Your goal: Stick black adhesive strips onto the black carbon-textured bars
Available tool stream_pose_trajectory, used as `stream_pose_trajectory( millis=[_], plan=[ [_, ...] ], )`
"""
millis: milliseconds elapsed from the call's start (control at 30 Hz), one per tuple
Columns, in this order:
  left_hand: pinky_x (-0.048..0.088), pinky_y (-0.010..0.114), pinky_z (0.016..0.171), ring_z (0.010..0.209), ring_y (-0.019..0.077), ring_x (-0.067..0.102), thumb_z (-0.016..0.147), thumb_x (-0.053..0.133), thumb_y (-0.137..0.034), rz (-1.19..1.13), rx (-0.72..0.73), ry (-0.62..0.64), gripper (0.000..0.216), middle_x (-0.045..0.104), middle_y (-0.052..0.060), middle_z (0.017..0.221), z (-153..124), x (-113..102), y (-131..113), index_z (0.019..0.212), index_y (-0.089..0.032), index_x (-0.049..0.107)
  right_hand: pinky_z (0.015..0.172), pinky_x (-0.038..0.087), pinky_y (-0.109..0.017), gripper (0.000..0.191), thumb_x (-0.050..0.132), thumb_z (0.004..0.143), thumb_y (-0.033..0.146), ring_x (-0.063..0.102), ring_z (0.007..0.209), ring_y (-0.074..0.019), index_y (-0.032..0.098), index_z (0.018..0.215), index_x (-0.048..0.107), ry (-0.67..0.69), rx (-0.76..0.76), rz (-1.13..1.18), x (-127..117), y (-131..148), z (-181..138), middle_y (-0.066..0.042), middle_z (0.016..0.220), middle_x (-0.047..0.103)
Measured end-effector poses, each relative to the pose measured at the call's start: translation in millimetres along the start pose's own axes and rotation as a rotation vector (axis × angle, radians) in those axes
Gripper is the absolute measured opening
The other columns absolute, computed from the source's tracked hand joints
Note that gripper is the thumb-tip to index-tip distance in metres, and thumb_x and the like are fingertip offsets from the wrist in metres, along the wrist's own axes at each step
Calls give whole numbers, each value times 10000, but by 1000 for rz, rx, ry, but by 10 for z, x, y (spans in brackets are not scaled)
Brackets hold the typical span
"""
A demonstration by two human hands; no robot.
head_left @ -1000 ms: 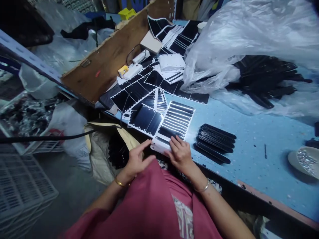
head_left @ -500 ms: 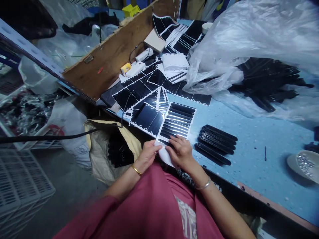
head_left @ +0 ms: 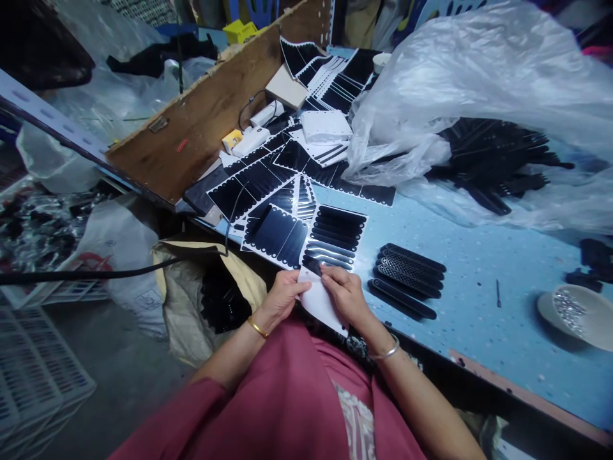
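A white backing sheet (head_left: 320, 301) with rows of glossy black adhesive strips lies over the table's near edge, its bare lower end bent down toward my lap. My left hand (head_left: 283, 295) is closed on the sheet's left edge, thumb on top. At the sheet's right side my right hand (head_left: 345, 295) is closed, fingertips pinching the end of a black strip (head_left: 313, 264) at the border of the bare part. Its fingers partly hide that strip. Right of the sheet, several black perforated strips (head_left: 409, 267) lie stacked, with a plain black strip (head_left: 402, 299) in front.
More black strip sheets (head_left: 258, 182) overlap behind, beside a wooden board (head_left: 191, 121). A large plastic bag (head_left: 469, 83) covers black pieces at the back right. A bowl (head_left: 596, 319) of small shiny parts stands at right. An open sack (head_left: 175, 319) sits below the table's left edge.
My right hand has gone from fingers spread over the strips to a pinch at the lowest one. More bare white backing shows at the sheet's lower end. The view has shifted slightly.
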State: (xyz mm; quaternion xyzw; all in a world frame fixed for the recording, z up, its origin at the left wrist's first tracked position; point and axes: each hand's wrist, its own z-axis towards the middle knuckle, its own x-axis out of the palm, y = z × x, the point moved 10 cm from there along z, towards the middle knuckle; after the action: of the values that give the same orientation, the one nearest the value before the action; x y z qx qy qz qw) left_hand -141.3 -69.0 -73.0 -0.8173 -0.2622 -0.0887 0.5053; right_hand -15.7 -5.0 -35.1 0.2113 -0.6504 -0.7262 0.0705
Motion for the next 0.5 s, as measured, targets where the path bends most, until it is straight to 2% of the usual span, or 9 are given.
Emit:
stream_pose_trajectory(
  millis=[100, 167, 267, 367, 433, 500],
  plan=[
    [464, 244, 590, 605, 152, 621, 560, 843, -278, 24, 0, -10, 342, 717, 68, 714, -38, -100, 24, 820, -82, 738, 666, 580, -341, 216, 638, 816, 372, 707, 717, -217, 192, 720, 707, -131, 157, 177, -87, -115, 42, -45, 751, 747],
    [490, 256, 632, 662, 168, 647, 587, 833, -291, 83, 52, -74, 370, 733, 79, 776, -61, -236, 12, 877, -88, 725, 567, 565, -310, 262, 637, 826, 418, 685, 607, -192, 179, 722, 658, -220, 223, 375, -222, -122, 78, -42, 688, 721],
    [506, 262, 661, 714, 179, 663, 650, 796, -306, 326, 213, -235, 376, 737, 74, 837, -100, -490, -115, 958, -114, 698, 476, 515, -266, 266, 628, 852, 434, 621, 479, -141, 176, 788, 625, -355, 200, 517, -636, 35, 106, -27, 658, 687],
    [518, 296, 696, 723, 202, 663, 664, 796, -331, 755, 488, -394, 470, 718, 60, 793, -194, -582, -461, 1079, -144, 678, 521, 506, -254, 243, 611, 879, 413, 599, 509, -116, 177, 870, 665, -507, 73, 308, -1255, 288, -19, -11, 665, 665],
    [519, 338, 754, 747, 228, 661, 665, 808, -361, 1021, 703, -461, 523, 711, 82, 801, -294, -469, -720, 1121, -143, 676, 582, 515, -266, 228, 619, 874, 396, 614, 582, -127, 180, 861, 690, -556, 9, 63, -1597, 416, -181, -17, 689, 668],
    [519, 371, 790, 762, 245, 660, 683, 803, -386, 1136, 871, -477, 498, 710, 103, 821, -386, -267, -905, 1098, -136, 686, 603, 509, -275, 194, 649, 848, 370, 618, 622, -140, 185, 814, 699, -547, -10, -150, -1805, 461, -348, -20, 693, 670]
  ],
)
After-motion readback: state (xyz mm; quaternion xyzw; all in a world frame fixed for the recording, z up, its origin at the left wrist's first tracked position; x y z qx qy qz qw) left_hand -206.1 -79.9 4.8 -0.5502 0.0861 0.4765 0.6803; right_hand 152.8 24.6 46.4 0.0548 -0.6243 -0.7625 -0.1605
